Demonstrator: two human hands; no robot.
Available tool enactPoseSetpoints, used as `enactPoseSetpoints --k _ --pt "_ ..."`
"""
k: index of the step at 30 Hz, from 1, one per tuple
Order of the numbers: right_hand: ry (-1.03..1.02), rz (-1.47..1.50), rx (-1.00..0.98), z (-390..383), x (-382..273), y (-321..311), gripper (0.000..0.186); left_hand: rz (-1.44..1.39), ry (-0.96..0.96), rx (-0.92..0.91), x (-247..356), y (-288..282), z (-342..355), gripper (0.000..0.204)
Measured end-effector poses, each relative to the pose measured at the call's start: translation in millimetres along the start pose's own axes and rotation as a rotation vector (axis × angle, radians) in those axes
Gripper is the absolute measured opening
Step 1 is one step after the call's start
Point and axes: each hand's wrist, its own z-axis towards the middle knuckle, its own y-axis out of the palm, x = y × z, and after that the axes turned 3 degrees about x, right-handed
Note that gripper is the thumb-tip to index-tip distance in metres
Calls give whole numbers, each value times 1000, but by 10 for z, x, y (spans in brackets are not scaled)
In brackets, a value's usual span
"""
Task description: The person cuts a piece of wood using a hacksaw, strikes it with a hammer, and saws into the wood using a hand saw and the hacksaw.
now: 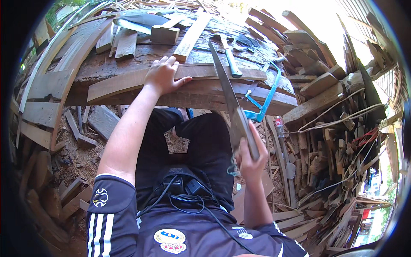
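My left hand [163, 75] grips a long wooden board [111, 88] lying along the near edge of a weathered workbench, fingers curled over it and thumb spread along it. My right hand [252, 154] holds a handsaw [227, 85] by its handle; the long blade points away from me across the board's right part. Just beyond the blade a hammer [233, 62] with a light blue handle lies on the bench. To the right a blue-framed hacksaw [259, 109] rests at the bench's edge.
Offcuts [126, 45] and a pale plank [192, 34] lie on the bench [94, 68]. Stacked scrap wood [319, 85] crowds the right, with loose cords and a bottle [278, 124]. Planks [43, 111] stand at left; sawdust and scraps [98, 124] cover the ground around my legs.
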Motion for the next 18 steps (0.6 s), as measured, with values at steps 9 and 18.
enactPoseSetpoints --k 9,18 --pt "166 206 -61 591 76 223 47 4 -11 -19 95 4 13 80" --pt "354 402 4 443 -156 86 44 27 -5 17 22 0 -1 78"
